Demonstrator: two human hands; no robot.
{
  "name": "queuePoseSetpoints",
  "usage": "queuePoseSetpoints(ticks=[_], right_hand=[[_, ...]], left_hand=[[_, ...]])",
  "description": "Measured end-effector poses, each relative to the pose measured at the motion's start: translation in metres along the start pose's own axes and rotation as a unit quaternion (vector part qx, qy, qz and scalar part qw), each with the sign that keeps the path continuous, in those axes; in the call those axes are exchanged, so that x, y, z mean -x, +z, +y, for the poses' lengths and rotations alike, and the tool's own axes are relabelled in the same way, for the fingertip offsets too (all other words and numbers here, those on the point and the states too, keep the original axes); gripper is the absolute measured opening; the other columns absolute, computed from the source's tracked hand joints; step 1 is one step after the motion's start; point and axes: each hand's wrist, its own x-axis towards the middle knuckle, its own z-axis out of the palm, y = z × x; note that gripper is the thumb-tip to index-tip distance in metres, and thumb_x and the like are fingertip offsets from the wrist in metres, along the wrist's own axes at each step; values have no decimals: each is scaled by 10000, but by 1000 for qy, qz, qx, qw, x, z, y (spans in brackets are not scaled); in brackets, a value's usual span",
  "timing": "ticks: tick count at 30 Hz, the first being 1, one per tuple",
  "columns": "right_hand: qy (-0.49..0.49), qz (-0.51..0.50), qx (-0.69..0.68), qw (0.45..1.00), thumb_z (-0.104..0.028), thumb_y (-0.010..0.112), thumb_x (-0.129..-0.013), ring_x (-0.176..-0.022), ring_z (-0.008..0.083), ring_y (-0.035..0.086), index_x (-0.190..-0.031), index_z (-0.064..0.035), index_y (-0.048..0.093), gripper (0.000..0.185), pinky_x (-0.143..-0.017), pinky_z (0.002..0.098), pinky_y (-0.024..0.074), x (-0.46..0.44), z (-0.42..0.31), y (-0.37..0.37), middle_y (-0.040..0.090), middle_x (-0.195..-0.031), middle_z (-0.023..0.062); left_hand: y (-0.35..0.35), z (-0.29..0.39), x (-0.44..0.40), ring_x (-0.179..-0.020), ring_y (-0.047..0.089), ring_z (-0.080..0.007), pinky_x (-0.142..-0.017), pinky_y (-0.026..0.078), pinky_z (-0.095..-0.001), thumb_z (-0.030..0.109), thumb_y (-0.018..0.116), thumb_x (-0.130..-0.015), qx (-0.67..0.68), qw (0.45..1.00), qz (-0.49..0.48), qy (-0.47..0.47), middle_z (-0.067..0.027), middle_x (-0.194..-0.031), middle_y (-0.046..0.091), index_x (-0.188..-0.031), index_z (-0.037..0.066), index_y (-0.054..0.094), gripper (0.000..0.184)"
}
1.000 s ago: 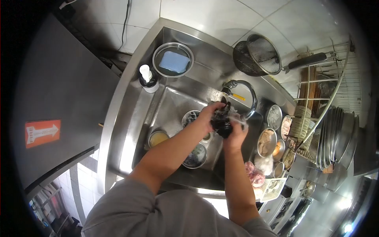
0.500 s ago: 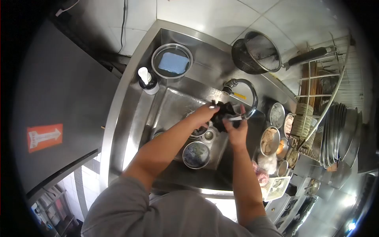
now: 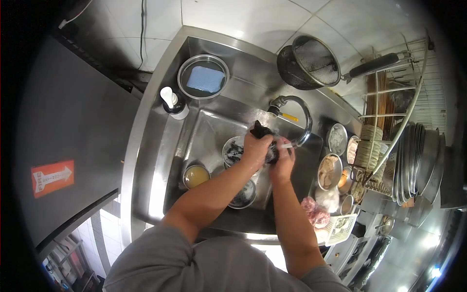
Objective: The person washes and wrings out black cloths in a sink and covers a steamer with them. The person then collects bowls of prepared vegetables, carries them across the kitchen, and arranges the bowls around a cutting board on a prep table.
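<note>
In the head view, my left hand (image 3: 257, 150) and my right hand (image 3: 284, 158) are both closed around a dark, glossy, soft-looking piece (image 3: 261, 130) whose kind I cannot make out. One pointed end of it sticks up above my left fingers. White water runs from the curved faucet (image 3: 308, 124) onto my right fingers and the piece. Below my left wrist is a metal bowl (image 3: 225, 155) with dark wet bits in it. Another bowl (image 3: 255, 192) is partly covered by my left forearm. A bowl of yellowish liquid (image 3: 210, 174) stands to the left.
The steel sink (image 3: 211, 125) surrounds my hands. A basin (image 3: 180, 80) with a blue sponge (image 3: 205, 79) and a pump bottle (image 3: 176, 109) stand at its upper left. A mesh strainer (image 3: 318, 61) lies behind the faucet. Food bowls (image 3: 330, 171) and a white basket (image 3: 340, 229) line the right.
My hands have come closer together around the dark piece. My left arm has shifted, baring the bowl of yellowish liquid and the bowl of dark bits. The view has moved slightly.
</note>
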Motion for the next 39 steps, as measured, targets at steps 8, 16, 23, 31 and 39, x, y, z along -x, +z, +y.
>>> queuePoseSetpoints(ticks=[8, 16, 23, 31, 39], right_hand=[[-127, -74, 294, 945, -62, 760, -878, -1029, 193, 657, -1244, 25, 620, 401, -890, 314, 532, 25, -31, 14, 683, -1131, 90], [-24, 0, -106, 994, -256, 498, -1001, -1038, 265, 673, -1163, -4, 641, 332, -946, 408, 533, 12, -20, 8, 697, -1120, 119], [80, -34, -183, 979, -393, 384, -1051, -1132, 296, 648, -1242, -39, 612, 463, -1027, 443, 505, -6, 1, -2, 682, -1209, 124], [141, -103, -259, 950, -348, 433, -1022, -1132, 255, 635, -1249, -9, 601, 441, -1005, 398, 506, -20, 1, -13, 665, -1183, 131], [-183, -389, -454, 780, -323, 466, -1011, -1122, 240, 634, -1246, -5, 602, 417, -982, 393, 516, -16, 29, 23, 667, -1151, 121]], left_hand=[[-14, 23, -6, -824, 678, -182, -750, 553, -351, 356, 741, -900, 189, 966, -54, -168, -43, -924, 702, -997, 81, 657, 303], [17, 17, 25, -848, 709, -203, -793, 561, -323, -22, 642, -801, 119, 987, -110, -19, -100, -960, 738, -1029, -18, 707, 237], [5, -7, 6, -910, 684, -135, -812, 554, -288, -2, 734, -830, -77, 977, -108, 165, -48, -1018, 717, -1232, 34, 634, 415], [15, 11, 21, -898, 729, -232, -813, 569, -343, 113, 834, -744, -161, 933, -132, 295, -110, -1024, 736, -1071, 50, 691, 362], [2, 35, 43, -1070, 627, -286, -958, 474, -413, 154, 768, -585, -338, 714, -300, 534, -59, -973, 657, -994, 110, 671, 423]])
